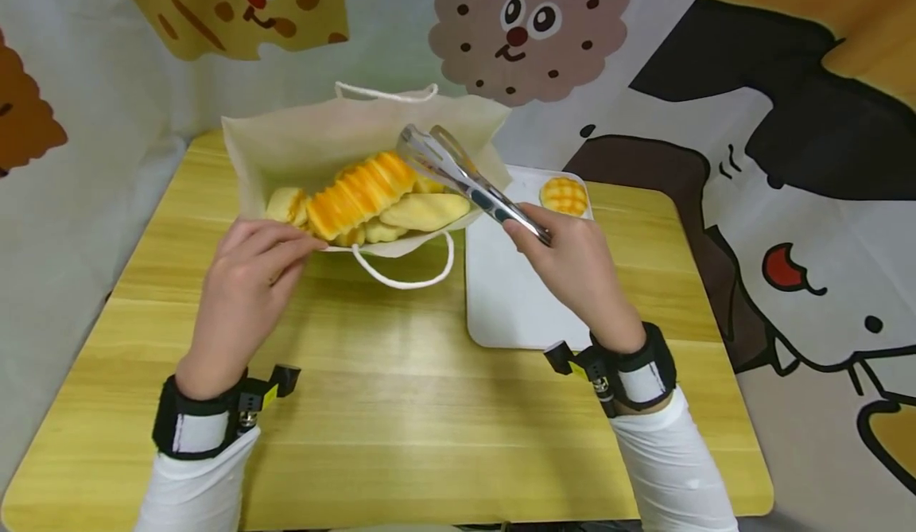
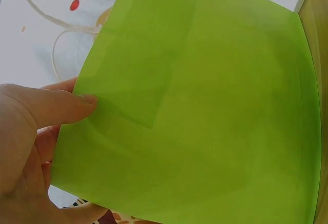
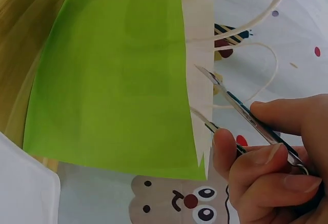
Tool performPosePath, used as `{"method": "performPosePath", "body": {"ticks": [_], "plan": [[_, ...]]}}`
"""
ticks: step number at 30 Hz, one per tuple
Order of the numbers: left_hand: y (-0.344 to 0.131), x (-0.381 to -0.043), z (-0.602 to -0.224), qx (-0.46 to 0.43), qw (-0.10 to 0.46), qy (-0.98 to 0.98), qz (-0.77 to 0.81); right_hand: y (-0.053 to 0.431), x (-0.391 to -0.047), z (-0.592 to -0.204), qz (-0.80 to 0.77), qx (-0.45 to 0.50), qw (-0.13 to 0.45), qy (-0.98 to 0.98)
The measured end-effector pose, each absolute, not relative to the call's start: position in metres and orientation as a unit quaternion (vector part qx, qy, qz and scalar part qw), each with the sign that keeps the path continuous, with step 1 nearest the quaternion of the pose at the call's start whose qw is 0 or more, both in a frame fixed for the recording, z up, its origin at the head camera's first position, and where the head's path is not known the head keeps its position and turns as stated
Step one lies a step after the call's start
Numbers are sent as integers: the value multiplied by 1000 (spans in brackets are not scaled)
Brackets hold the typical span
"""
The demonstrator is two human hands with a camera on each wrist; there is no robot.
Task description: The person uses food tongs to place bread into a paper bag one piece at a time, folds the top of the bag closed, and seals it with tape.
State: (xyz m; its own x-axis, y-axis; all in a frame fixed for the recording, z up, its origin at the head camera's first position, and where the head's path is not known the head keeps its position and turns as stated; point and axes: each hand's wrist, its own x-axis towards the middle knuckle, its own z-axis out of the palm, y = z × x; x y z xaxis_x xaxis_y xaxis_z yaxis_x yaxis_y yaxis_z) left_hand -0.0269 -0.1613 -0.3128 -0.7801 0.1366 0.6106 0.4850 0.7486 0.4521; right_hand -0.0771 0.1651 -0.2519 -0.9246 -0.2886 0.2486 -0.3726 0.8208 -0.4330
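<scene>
A paper bag (image 1: 300,138), green outside and cream inside, stands on the table with its mouth open. My left hand (image 1: 246,289) pinches its near rim at the left corner; in the left wrist view the thumb (image 2: 66,106) lies on the green side. Inside are several breads, among them a ridged orange loaf (image 1: 365,194) on top and a pale oval piece (image 1: 425,211). In my right hand (image 1: 572,266) I grip metal tongs (image 1: 465,178). Their tips are spread over the bag's right part, with nothing between them.
Right of the bag lies a white tray (image 1: 525,301) with a round crisscross-topped bun (image 1: 564,196) at its far right corner. White cord handles (image 1: 408,284) stick out from the bag's rims. A cartoon-printed cloth (image 1: 386,31) hangs behind the wooden table (image 1: 401,429).
</scene>
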Motion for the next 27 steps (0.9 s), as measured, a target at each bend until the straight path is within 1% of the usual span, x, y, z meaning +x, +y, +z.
{"method": "performPosePath", "body": {"ticks": [5,10,15,22,27], "plan": [[-157,-29,-314,-174,278,-892,-312,172,-74,-250,249,153,75,-953],[-158,-28,-314,-168,282,-889,-319,176,-71,-252,265,152,68,-950],[-160,-29,-314,-176,272,-897,-302,191,-62,-254,310,139,89,-936],[-155,-31,-314,-161,287,-888,-322,220,-48,-250,334,94,114,-931],[-155,-31,-313,-158,286,-889,-322,243,-42,-250,343,47,129,-929]]}}
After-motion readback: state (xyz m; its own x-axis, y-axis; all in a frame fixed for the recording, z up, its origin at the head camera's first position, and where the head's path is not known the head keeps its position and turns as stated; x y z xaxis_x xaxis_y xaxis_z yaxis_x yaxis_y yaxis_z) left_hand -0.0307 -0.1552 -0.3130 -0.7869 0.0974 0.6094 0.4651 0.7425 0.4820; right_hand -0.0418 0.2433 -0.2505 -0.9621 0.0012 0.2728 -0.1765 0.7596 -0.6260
